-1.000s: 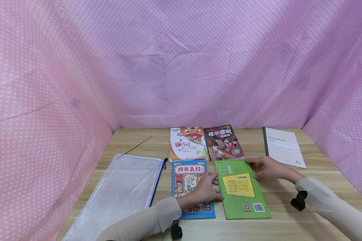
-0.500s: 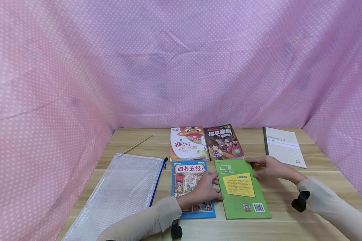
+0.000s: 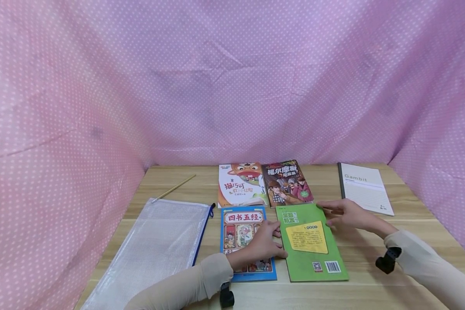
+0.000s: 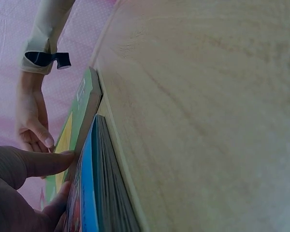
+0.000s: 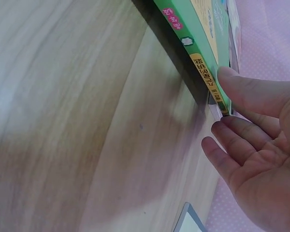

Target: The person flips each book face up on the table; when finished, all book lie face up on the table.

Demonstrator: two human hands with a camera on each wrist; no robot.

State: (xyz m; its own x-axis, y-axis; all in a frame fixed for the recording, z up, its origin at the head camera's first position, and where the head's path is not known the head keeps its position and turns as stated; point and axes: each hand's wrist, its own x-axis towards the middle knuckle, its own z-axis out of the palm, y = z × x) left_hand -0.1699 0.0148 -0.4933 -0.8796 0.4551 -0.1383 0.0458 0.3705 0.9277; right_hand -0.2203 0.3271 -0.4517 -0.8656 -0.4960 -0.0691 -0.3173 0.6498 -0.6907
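Green book (image 3: 310, 241) flat on surface (image 3: 372, 254), just right of blue book (image 3: 243, 241).
Left hand (image 3: 264, 244), fingers straight, presses its left edge.
Right hand (image 3: 346, 215), open, fingertips at far right corner.
Advice: square edges gently, keep book flat.
Right wrist view alone shows fingertips (image 5: 232, 77) on spine; head view alone shows layout.

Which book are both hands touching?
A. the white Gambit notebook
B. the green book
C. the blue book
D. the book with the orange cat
B. The left hand lies over the blue book with its fingers at the green book's left edge, and the right hand touches its upper right corner; the notebook and the cat book lie untouched.
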